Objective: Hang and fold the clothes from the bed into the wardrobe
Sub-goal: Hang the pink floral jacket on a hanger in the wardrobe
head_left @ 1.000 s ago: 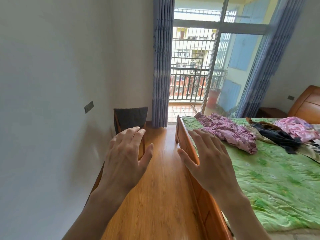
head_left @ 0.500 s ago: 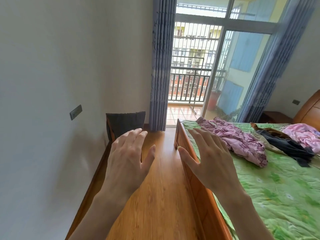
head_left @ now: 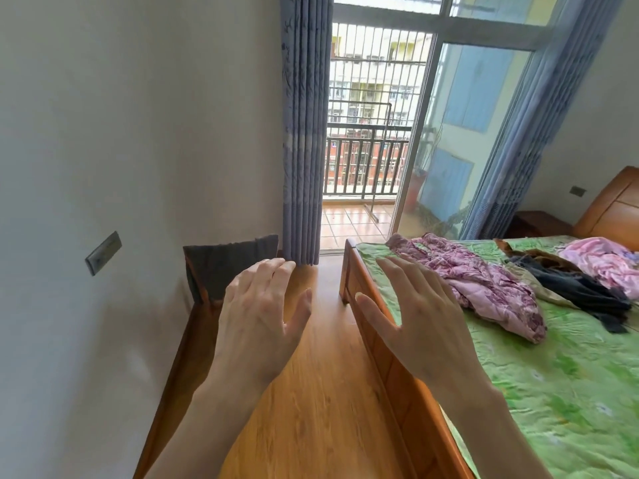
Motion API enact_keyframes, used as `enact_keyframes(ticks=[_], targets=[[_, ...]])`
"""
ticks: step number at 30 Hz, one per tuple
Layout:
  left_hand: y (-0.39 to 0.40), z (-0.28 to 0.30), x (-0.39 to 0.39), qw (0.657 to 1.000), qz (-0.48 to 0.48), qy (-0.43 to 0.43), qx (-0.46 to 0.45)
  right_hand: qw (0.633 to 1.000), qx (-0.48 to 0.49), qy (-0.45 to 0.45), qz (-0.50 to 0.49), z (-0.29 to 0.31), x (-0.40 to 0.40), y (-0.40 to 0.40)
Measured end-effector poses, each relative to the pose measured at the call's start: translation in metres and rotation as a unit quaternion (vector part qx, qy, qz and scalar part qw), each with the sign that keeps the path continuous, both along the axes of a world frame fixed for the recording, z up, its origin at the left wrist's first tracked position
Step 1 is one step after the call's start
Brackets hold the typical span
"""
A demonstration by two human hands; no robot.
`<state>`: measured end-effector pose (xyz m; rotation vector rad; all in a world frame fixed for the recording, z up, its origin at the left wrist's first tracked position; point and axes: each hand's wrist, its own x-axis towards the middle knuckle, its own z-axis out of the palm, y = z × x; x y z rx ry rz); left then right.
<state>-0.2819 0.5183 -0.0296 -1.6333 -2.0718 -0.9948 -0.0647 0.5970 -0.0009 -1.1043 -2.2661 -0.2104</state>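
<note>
Wooden floor ran toward the balcony door as I held my left hand [head_left: 257, 324] and right hand [head_left: 420, 318] empty, fingers spread, clothes [head_left: 484, 288] lying far right on the bed [head_left: 570, 392]; grabbing one seemed next.

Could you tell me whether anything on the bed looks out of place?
Yes: a crumpled pink floral garment, a dark garment and another pink one lie in loose heaps on the green bedspread, unfolded.
</note>
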Motion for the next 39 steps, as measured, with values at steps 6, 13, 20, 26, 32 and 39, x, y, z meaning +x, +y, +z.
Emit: enact_keyframes(ticks=[6,13,20,26,32,39], targets=[[0.070,-0.004,-0.031,1.000,-0.005,-0.002,-0.007,1.000,-0.009,0.000,-0.005,-0.005,-0.032,0.068],[0.179,-0.009,-0.067,1.000,-0.005,0.008,-0.016,1.000,-0.010,0.021,0.002,-0.012,-0.068,0.180],[0.319,-0.004,-0.101,1.000,-0.006,0.024,-0.014,1.000,-0.014,0.027,0.001,-0.013,-0.101,0.321],[0.416,-0.004,-0.127,1.000,0.008,0.021,-0.004,1.000,-0.014,0.018,0.011,-0.013,-0.129,0.423],[0.491,-0.003,-0.151,0.999,0.015,0.031,-0.001,1.000,-0.019,0.012,0.021,-0.017,-0.155,0.499],[0.581,-0.011,-0.191,0.998,0.020,0.051,-0.005,1.000,-0.018,0.010,0.015,-0.023,-0.191,0.589]])
